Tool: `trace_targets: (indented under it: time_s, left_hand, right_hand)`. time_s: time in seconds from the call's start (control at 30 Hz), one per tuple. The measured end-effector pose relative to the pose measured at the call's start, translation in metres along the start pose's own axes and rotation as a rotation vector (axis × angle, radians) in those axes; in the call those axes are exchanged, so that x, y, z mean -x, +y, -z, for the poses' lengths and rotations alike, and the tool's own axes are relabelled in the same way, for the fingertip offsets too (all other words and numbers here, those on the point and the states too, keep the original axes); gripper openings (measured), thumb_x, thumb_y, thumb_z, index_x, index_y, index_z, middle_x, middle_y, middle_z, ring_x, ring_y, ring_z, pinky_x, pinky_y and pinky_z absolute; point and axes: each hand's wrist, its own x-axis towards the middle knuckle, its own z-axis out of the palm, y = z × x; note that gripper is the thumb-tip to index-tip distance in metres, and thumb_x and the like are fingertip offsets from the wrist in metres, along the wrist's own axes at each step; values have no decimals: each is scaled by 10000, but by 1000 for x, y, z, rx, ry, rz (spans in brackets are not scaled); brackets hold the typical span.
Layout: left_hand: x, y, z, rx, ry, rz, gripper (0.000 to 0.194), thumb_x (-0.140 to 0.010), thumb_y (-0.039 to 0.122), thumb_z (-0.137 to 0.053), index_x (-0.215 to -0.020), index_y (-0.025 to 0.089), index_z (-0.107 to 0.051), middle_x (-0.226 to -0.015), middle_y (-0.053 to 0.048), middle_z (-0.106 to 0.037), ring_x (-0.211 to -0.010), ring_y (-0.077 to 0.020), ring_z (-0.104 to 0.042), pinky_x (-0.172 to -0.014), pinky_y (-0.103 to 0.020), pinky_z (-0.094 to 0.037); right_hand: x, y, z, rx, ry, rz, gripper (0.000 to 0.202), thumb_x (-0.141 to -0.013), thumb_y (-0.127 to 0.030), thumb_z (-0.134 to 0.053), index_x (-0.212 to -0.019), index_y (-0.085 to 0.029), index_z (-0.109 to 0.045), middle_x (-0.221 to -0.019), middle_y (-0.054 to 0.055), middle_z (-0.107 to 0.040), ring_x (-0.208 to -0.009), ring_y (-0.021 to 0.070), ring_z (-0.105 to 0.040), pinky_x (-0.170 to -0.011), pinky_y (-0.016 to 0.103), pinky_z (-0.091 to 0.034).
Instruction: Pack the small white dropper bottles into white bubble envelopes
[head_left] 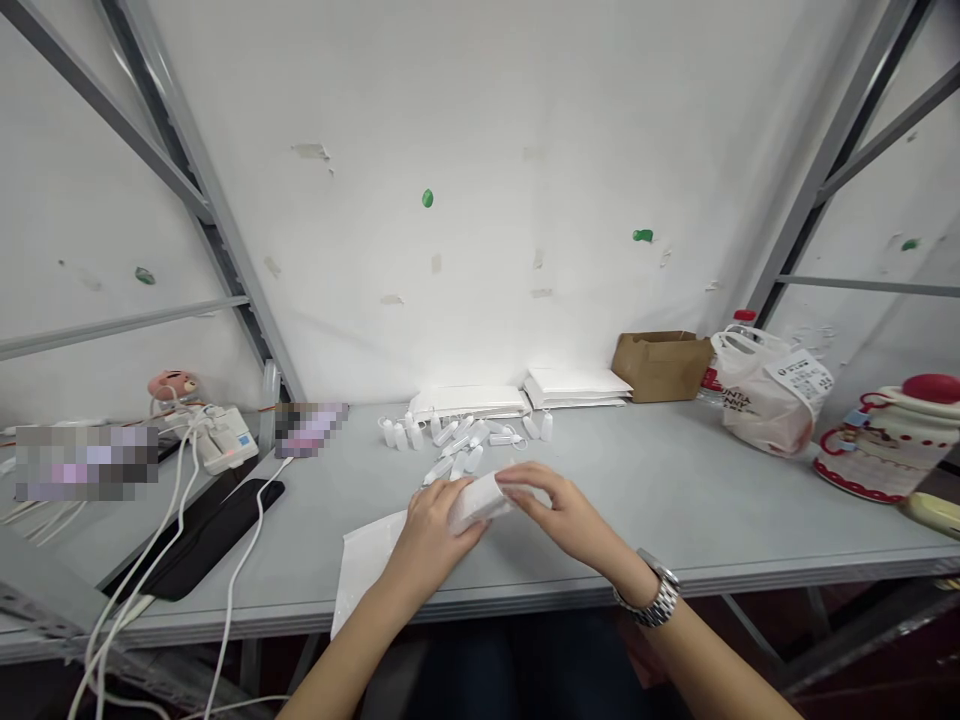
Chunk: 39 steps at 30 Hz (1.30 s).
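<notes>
Held just above the front part of the grey table is a small white box (478, 502), tilted between my two hands. My left hand (435, 535) wraps round its left side, with the thumb underneath at the front. The fingers of my right hand (551, 505) press on the right end of the box, and the wrist wears a metal watch. Just beyond my hands lie several small white plastic bottles (472, 435), some upright and some on their sides. A white sheet or flat bag (367, 560) lies partly under my left forearm.
Two stacks of white flat packs (577, 385) lie against the wall, beside a brown cardboard box (660, 365). A plastic bag (769, 395) and a decorated jar (889, 445) stand right. Cables, a power strip (225, 440) and a black pouch (214, 540) occupy the left.
</notes>
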Motion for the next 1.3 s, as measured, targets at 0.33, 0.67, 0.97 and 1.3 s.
trace_targets:
  time_s: [0.33, 0.67, 0.97, 1.3]
  left_hand:
    - [-3, 21, 53, 478, 1006, 212, 588, -723, 386, -677, -1216, 203, -414, -1237, -83, -515, -1154, -218, -506, -977, -333, -411]
    - [14, 31, 18, 576, 308, 110, 841, -751, 578, -556, -1409, 243, -154, -1407, -130, -332, -1303, -292, -333, -1031, -410, -349]
    - [3, 31, 30, 900, 100, 270, 808, -698, 501, -666, -1369, 213, -320, -1268, -124, -552, -1220, -291, -461, -959, -406, -426]
    - [2, 45, 22, 1101, 147, 593, 449, -528, 352, -817, -887, 118, -683, -860, -93, -741, -838, -269, -675, -742, -357, -536]
  right_hand:
    - [-1, -1, 6, -62, 264, 6, 189, -864, -289, -508, -974, -247, -656, -980, 51, -591, -876, 173, -594, -841, 353, -478]
    - [18, -9, -53, -14, -118, 21, 829, -710, -356, -709, -1412, -273, -276, -1327, 107, -438, -1224, 253, -415, -1025, 431, -360]
    - [6, -17, -5, -394, -321, -247, 393, -758, -397, -644, -1086, -180, -642, -1052, 58, -686, -989, 242, -622, -861, 377, -495]
    - [5, -8, -20, -393, -386, -233, 396, -757, -422, -634, -1068, -178, -646, -1042, 49, -679, -973, 233, -611, -848, 367, -487]
